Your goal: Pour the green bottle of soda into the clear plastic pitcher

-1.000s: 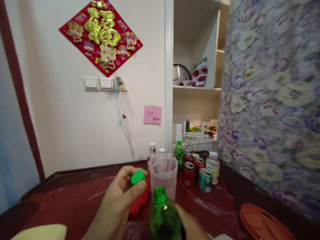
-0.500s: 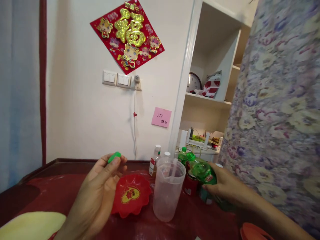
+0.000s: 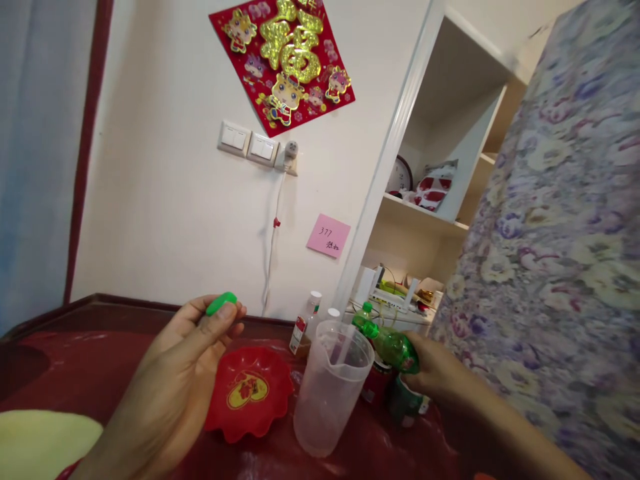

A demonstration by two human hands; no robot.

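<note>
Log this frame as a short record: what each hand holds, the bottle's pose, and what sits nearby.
left hand: pinches a green cap at the fingertips
right hand: grips a green bottle
bottle pose: tilted, open mouth over the rim of the clear jug
nearby: red dish left of the jug; cans partly hidden behind it
surface: red table

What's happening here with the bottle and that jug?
A person sits at a red table. The right hand holds an open green bottle tipped on its side, its mouth at the rim of a clear plastic jug. No liquid shows in the jug. The left hand pinches the green cap between fingertips, above a red dish. Cans and other bottles stand behind the jug.
</note>
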